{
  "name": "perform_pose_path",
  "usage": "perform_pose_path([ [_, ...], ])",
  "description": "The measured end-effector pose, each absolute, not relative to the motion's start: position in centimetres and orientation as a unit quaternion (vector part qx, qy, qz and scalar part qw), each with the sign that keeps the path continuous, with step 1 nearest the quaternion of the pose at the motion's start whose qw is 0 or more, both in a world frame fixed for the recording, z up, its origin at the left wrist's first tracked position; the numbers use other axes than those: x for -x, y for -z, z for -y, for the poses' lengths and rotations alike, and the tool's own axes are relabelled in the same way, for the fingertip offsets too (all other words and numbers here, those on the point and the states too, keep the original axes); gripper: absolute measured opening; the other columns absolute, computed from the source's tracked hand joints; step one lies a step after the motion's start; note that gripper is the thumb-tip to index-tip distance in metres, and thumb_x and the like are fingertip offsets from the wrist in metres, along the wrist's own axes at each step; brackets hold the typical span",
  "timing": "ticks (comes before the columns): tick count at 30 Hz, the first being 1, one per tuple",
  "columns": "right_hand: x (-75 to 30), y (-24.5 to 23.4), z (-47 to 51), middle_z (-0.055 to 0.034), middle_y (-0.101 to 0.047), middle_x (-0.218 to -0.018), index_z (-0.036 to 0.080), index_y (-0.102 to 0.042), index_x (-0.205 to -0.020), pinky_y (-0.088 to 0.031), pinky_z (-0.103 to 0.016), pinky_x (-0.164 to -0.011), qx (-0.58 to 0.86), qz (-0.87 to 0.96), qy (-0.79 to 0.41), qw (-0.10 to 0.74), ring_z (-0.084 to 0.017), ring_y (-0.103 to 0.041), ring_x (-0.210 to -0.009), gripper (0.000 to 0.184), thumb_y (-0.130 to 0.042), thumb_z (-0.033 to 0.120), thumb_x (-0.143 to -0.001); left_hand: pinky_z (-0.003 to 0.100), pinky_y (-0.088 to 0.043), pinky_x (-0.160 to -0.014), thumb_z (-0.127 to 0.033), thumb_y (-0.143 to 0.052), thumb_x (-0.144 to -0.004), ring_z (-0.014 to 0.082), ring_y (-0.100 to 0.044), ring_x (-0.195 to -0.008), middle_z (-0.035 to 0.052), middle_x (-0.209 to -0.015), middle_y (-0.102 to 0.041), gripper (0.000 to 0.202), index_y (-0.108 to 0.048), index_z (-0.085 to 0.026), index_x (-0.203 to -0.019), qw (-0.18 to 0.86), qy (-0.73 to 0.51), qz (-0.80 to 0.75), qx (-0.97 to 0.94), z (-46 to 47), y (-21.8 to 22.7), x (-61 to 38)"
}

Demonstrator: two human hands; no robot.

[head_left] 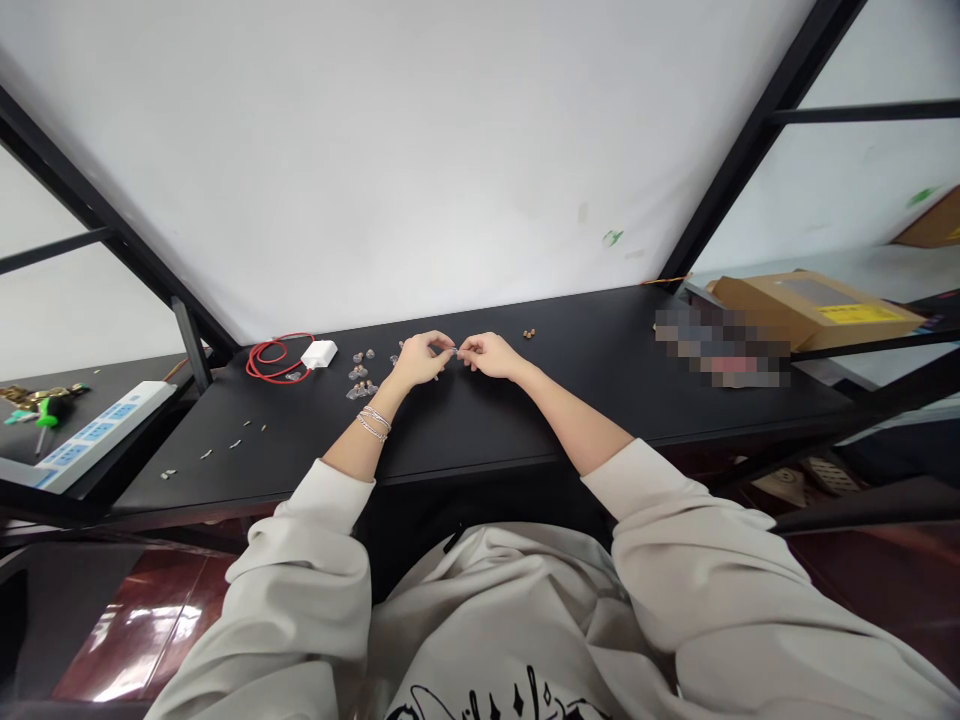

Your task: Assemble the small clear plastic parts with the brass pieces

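Observation:
Both my hands meet over the middle of the black table [615,380]. My left hand [420,358], with bracelets on its wrist, is closed in a pinch on a tiny pale part. My right hand [486,354] pinches toward the same spot, fingertips almost touching the left ones. What is held is too small to name. Several small clear parts [361,375] lie just left of my left hand. A few small brown beads [529,333] rest beyond my right hand.
A white charger [319,353] with a coiled red cable [271,358] lies at the left back. Small metal bits [225,446] are scattered near the table's left front. A power strip [97,432] sits on the neighbouring table, a cardboard box [814,305] at right.

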State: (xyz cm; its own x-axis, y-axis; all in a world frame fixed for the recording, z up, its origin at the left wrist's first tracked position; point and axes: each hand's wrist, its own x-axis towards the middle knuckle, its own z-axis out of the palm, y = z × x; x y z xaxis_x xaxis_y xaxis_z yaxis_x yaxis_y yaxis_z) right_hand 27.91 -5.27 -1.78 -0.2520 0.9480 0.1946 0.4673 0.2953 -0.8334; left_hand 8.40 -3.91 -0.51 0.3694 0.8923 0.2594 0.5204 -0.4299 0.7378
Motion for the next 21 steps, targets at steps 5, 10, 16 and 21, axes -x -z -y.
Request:
perform_pose_path([
  [5,-27.86,1.61,5.38,-0.002,-0.07,-0.069,0.015,-0.069,-0.077,-0.048,-0.023,-0.061,0.497,0.707,-0.345,0.367,-0.011,-0.06,-0.056,0.013,-0.066,0.017,-0.089,0.025,-0.055,-0.06,-0.023,-0.069,-0.082,0.0119,-0.067,-0.057,0.0049,-0.096,-0.078,0.016,-0.071,-0.017,-0.096,0.273,-0.329,-0.452,-0.783,3.58,0.82,-8.33],
  [10,-27.83,1.51,5.44,-0.002,-0.07,-0.07,0.015,-0.069,-0.078,-0.048,-0.023,-0.062,0.501,0.7,-0.35,0.371,-0.01,-0.06,-0.056,0.012,-0.066,0.018,-0.09,0.024,-0.053,-0.061,-0.022,-0.07,-0.08,0.0117,-0.065,-0.061,0.0052,-0.098,-0.078,0.019,-0.073,-0.017,-0.097,0.241,-0.338,-0.452,-0.789,3.48,0.84,-8.32],
  [16,-27.81,1.72,5.28,-0.0017,-0.07,-0.071,0.016,-0.068,-0.079,-0.047,-0.023,-0.061,0.501,0.695,-0.354,0.375,-0.011,-0.06,-0.056,0.012,-0.065,0.018,-0.091,0.024,-0.051,-0.061,-0.021,-0.07,-0.079,0.011,-0.064,-0.06,0.0046,-0.097,-0.077,0.019,-0.074,-0.018,-0.097,0.234,-0.332,-0.454,-0.793,3.42,0.84,-8.27],
  [21,-27.87,1.83,5.18,-0.0018,-0.069,-0.071,0.016,-0.067,-0.079,-0.047,-0.022,-0.06,0.496,0.694,-0.36,0.378,-0.01,-0.06,-0.055,0.013,-0.064,0.018,-0.091,0.024,-0.051,-0.061,-0.02,-0.071,-0.079,0.0108,-0.065,-0.059,0.0044,-0.098,-0.077,0.018,-0.074,-0.018,-0.097,0.235,-0.333,-0.453,-0.793,3.45,0.77,-8.26],
])
